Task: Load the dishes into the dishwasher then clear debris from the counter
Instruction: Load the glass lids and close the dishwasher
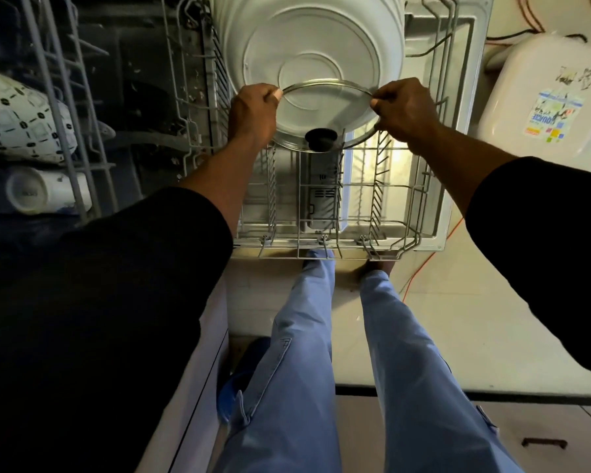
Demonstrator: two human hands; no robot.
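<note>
Head view: a person is standing at the pulled-out lower rack (406,233) of a dishwasher, holding a glass lid (325,110) above it with both hands.
Lower rack: its far end is carrying white plates (307,39) on edge, while the near half is lying open.
White plates: they are standing just behind the lid; whether glass is touching them cannot be told.
Glass lid: it is hanging tilted, knob side facing the person. It is probably handling as stiff, moderately heavy, breakable and slick when wet, so the metal-banded rim is likely offering the safest hold.
Left hand (253,114): its fingers and thumb are curling round the lid's left rim.
Right hand (406,110): it is pinching the right rim, directly opposite.
Knob (320,139): this black stub is sitting low on the lid, just over the rack's middle, and is likely risking a snag.
Tines (379,186): the bare rows nearest the person are leaving room for lowering the lid on edge, clear of the plates.
</note>
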